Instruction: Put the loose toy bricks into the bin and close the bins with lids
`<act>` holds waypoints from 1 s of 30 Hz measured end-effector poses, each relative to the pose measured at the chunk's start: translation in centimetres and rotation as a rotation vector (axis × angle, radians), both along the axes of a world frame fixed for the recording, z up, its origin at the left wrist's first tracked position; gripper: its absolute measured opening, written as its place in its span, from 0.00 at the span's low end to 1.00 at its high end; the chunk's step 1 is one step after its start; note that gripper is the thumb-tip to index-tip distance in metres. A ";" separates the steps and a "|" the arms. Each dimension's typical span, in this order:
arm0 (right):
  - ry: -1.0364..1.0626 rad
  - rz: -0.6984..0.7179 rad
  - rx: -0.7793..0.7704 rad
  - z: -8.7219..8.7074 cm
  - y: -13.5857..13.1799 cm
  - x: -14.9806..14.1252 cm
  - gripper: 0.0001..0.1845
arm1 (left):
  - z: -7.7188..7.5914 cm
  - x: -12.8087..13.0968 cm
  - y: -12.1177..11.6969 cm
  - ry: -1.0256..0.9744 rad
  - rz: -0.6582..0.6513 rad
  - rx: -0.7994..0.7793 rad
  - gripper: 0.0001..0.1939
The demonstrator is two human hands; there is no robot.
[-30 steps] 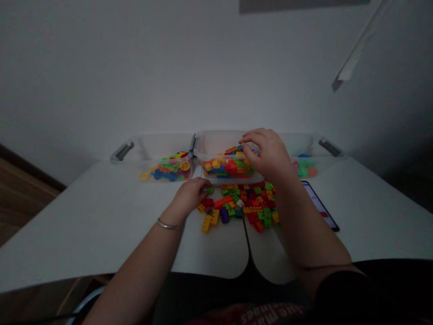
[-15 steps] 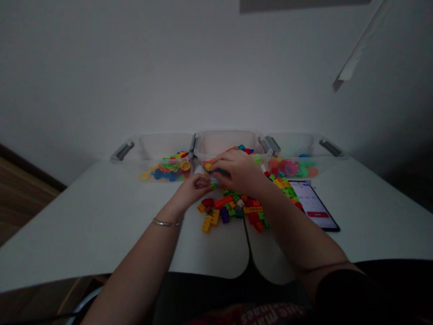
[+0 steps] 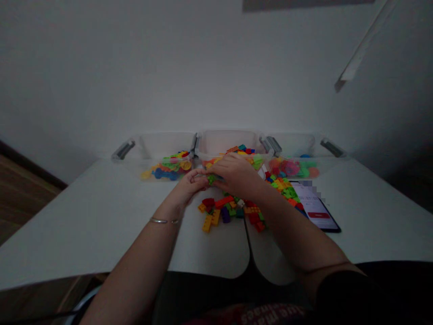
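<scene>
Green plastic toy brick (image 3: pixel 211 179) lies at 12 o'clock between the left hand (image 3: pixel 190 188) and the right hand (image 3: pixel 235 174), near the clear plastic bin (image 3: pixel 228 143). Both hands are half closed; I cannot tell if they grip it. Handling this brick seems the step now, and it calls for a sure hold.

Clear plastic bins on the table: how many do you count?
3: a left bin, a middle bin and a right bin, side by side at the far edge; all hold coloured pieces.

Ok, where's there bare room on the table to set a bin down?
Bare table lies left of your left hand, in front of the left bin, and more lies right of the phone. The middle is crowded: loose bricks spread before the centre bin, under your right hand.
</scene>
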State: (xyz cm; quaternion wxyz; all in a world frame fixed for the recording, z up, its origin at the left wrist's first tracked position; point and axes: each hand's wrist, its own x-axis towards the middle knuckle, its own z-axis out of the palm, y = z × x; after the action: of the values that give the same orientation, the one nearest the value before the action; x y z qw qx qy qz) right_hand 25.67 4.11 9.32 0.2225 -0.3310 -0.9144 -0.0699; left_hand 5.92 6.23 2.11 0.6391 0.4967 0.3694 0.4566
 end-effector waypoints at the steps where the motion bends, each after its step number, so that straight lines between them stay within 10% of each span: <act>1: -0.002 -0.004 0.005 -0.1 0.0 0.0 0.12 | 0.0 0.0 0.0 -0.005 -0.006 -0.008 0.27; 15: 0.091 -0.011 -0.042 0.8 -0.1 0.7 0.10 | 0.2 -0.3 -0.4 0.073 -0.105 0.127 0.23; 30: 0.456 -0.677 0.000 1.7 2.3 6.9 0.11 | 0.2 -1.9 -0.4 0.946 -0.180 0.524 0.12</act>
State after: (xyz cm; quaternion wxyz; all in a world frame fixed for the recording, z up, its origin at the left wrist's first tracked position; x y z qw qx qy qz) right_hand 32.61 6.46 11.05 0.3839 -0.6204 -0.6809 -0.0641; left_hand 3.99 5.79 2.35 0.2946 0.8199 0.4467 0.2036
